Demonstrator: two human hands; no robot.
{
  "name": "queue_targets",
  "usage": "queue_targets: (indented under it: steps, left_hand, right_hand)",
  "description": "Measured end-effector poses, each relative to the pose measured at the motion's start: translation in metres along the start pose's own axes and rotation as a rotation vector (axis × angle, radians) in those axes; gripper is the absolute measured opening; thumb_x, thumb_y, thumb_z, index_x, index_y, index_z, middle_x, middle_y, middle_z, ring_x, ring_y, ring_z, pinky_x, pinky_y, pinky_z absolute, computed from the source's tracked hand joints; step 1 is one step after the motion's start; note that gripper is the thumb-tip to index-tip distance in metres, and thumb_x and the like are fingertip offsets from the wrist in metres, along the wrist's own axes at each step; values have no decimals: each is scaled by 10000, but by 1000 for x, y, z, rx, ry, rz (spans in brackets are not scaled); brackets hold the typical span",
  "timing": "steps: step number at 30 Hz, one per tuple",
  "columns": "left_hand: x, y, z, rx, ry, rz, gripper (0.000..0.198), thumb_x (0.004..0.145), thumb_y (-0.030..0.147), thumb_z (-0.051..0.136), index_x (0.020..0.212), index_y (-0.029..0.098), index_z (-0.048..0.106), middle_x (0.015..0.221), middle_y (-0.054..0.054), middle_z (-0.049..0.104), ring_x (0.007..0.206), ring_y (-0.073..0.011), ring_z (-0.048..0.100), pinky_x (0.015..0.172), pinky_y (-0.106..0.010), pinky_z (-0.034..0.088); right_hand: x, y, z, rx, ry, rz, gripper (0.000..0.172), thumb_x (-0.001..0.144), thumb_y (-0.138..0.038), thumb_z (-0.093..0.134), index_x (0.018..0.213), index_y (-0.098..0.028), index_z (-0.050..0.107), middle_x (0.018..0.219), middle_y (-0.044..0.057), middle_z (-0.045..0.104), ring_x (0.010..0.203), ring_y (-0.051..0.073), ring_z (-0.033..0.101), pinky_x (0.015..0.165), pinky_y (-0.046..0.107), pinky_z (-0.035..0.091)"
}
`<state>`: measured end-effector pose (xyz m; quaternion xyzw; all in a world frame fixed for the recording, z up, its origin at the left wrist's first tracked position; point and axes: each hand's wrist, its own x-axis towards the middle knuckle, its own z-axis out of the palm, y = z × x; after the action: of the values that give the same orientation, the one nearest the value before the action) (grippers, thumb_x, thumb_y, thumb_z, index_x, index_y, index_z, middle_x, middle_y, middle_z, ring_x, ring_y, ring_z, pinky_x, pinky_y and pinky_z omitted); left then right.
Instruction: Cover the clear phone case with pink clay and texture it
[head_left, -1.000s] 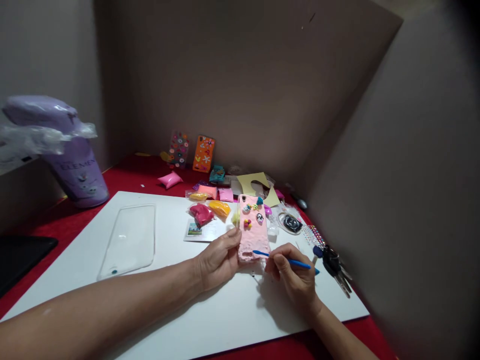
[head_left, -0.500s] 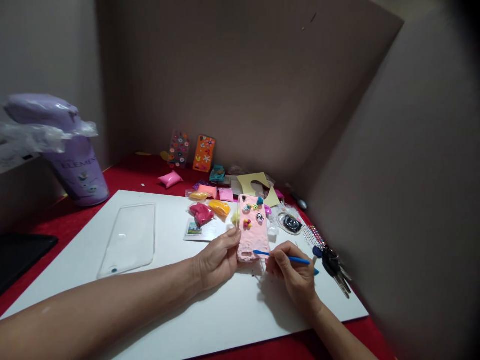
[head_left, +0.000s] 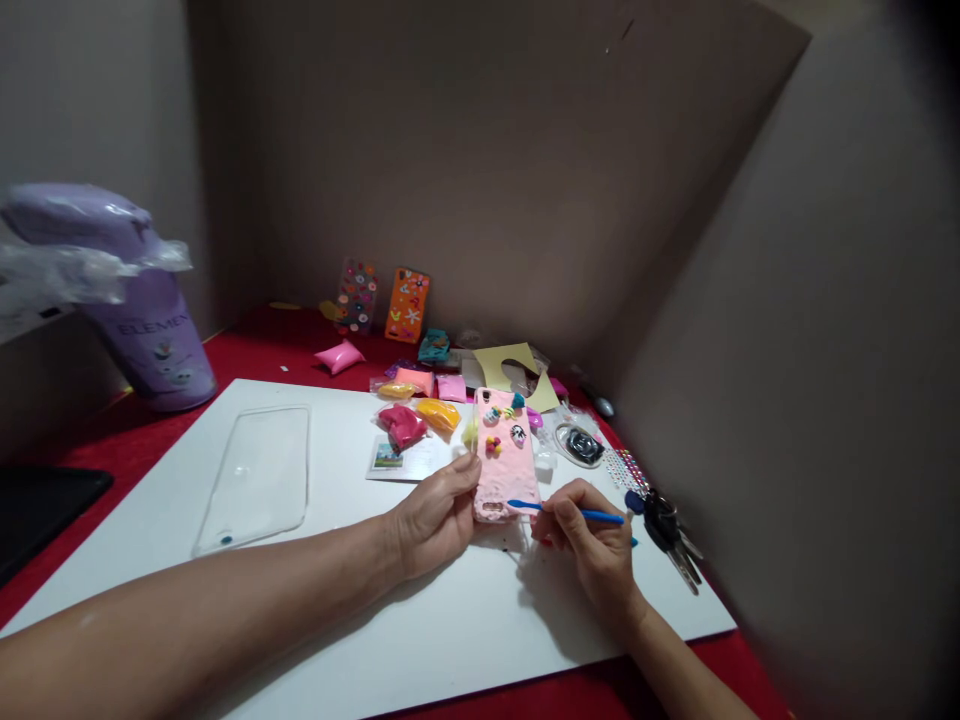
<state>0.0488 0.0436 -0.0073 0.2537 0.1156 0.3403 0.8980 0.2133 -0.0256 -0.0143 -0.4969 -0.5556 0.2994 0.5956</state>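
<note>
My left hand (head_left: 436, 515) grips the left edge of a phone case (head_left: 506, 475) covered in pink clay, thumb on the near side and the other fingers hidden behind it. Small colourful clay figures sit on the upper half of the case, and a rectangular slot shows near its bottom. Between the thumb and fingers of my right hand (head_left: 589, 540) is a slim blue modelling tool (head_left: 604, 517). Its flat tip lies at the lower part of the pink surface, just right of the slot. Whether the tip presses into the clay I cannot tell.
A clear phone case (head_left: 259, 475) lies on the white board (head_left: 337, 640) at left. Clay packets (head_left: 403, 426), cut yellow paper (head_left: 504, 365), a black coil (head_left: 583, 446), gem stickers (head_left: 626, 470) and keys (head_left: 679, 545) lie behind and right. A purple tumbler (head_left: 165, 340) stands far left.
The hands, case and blue tool stay almost where they were. The tool's tip has shifted very slightly against the lower part of the case.
</note>
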Motion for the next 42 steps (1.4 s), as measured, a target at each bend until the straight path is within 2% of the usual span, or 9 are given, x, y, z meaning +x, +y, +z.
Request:
queue_targets:
  steps: [7, 11, 15, 19, 22, 25, 30, 36, 42]
  left_hand:
    - [1, -1, 1, -40, 4, 17, 297, 891, 157, 464, 1173, 79, 514, 1160, -175, 606, 1088, -260, 563, 1005, -439, 367]
    - [2, -1, -1, -44, -33, -20, 309, 871, 98, 473, 1176, 64, 516, 1157, -185, 602, 1097, -263, 559, 1006, -424, 365]
    - [0, 0, 0, -49, -35, -36, 307, 869, 81, 470, 1171, 77, 528, 1159, -175, 603, 1098, -256, 556, 999, -420, 363]
    - [-1, -1, 1, -25, -68, -31, 295, 867, 102, 487, 1154, 87, 554, 1141, -164, 616, 1092, -257, 558, 988, -412, 363]
    - [-2, -1, 2, 23, -90, -31, 285, 860, 127, 512, 1135, 92, 576, 1108, -159, 636, 1069, -257, 571, 973, -407, 368]
    - [-4, -2, 5, 82, -118, -31, 283, 862, 153, 516, 1129, 90, 587, 1095, -163, 643, 1033, -257, 592, 954, -400, 374]
    - [-8, 0, 10, 118, -150, -32, 289, 881, 146, 477, 1141, 77, 583, 1062, -169, 650, 1011, -250, 598, 949, -400, 368]
    - [-5, 2, 8, 130, -78, -61, 256, 865, 163, 517, 1107, 117, 589, 1024, -138, 646, 930, -215, 610, 915, -382, 389]
    - [-3, 0, 4, 145, -8, -61, 123, 854, 192, 548, 891, 106, 627, 810, -77, 625, 795, -170, 603, 785, -312, 439]
  right_hand:
    - [-2, -4, -1, 46, 60, -3, 293, 830, -419, 564, 672, -173, 570, 478, 3, 570, 402, 91, 407, 397, 226, 310]
    - [-1, -2, -6, 83, 244, -57, 320, 878, -441, 482, 715, -178, 566, 550, 1, 562, 439, 86, 420, 410, 220, 302]
    - [5, 1, -7, 70, 367, -24, 225, 877, -396, 508, 851, -188, 590, 729, 15, 592, 489, 74, 434, 415, 202, 327]
    - [8, 3, -4, 58, 320, 73, 251, 818, -403, 592, 934, -182, 613, 786, 32, 593, 523, 84, 462, 421, 203, 389]
    - [7, 4, -2, 71, 248, 135, 294, 806, -419, 600, 957, -167, 620, 692, 7, 555, 472, 74, 425, 401, 206, 401]
    - [6, 5, -1, 101, 179, 174, 286, 797, -422, 610, 911, -160, 620, 534, -48, 434, 419, 70, 366, 366, 196, 358]
    - [7, 0, 0, 167, 119, 226, 268, 763, -448, 637, 785, -186, 588, 490, -74, 357, 395, 64, 331, 359, 189, 342]
    - [9, -3, -5, 199, 140, 231, 271, 745, -435, 660, 755, -177, 576, 564, -49, 430, 441, 62, 373, 392, 180, 359]
    - [10, 1, -8, 208, 99, 233, 277, 763, -424, 646, 711, -174, 539, 525, -67, 376, 431, 52, 324, 383, 165, 289]
